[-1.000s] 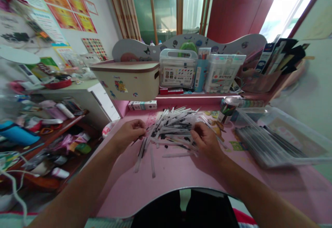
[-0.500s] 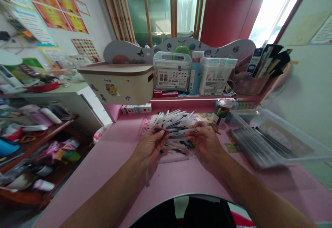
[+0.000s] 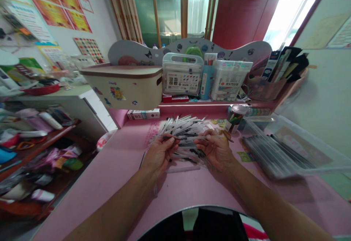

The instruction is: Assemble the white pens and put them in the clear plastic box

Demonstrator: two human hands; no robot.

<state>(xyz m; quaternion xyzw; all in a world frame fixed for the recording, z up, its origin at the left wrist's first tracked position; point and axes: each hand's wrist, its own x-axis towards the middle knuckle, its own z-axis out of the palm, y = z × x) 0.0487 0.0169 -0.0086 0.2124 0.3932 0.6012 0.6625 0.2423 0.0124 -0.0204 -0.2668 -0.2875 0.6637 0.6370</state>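
My left hand (image 3: 158, 155) pinches a thin dark rod (image 3: 177, 138) between thumb and fingertips, its tip pointing right. Facing it, my right hand (image 3: 216, 151) has its fingers closed on a slim translucent tube (image 3: 201, 137); the tube's far end passes behind the fingers. Both hands are held just above a loose pile of pale slender tubes (image 3: 181, 125) mixed with black bits, too small to name surely. One translucent tube (image 3: 183, 169) lies crosswise at the near side of the pile, and another short clear piece (image 3: 155, 189) rests by my left wrist.
At the right stands a clear plastic bin (image 3: 326, 169) with rows of slim grey and black sticks (image 3: 268, 157). A lidded jar (image 3: 235, 118) is behind my right hand. A cream box (image 3: 126, 91) and marker cases (image 3: 182, 78) fill the shelf above the pink desk (image 3: 109, 182).
My right hand has shifted slightly left, bringing the tube a little closer to the left hand. The left hand stays nearly in place. The view has moved slightly.
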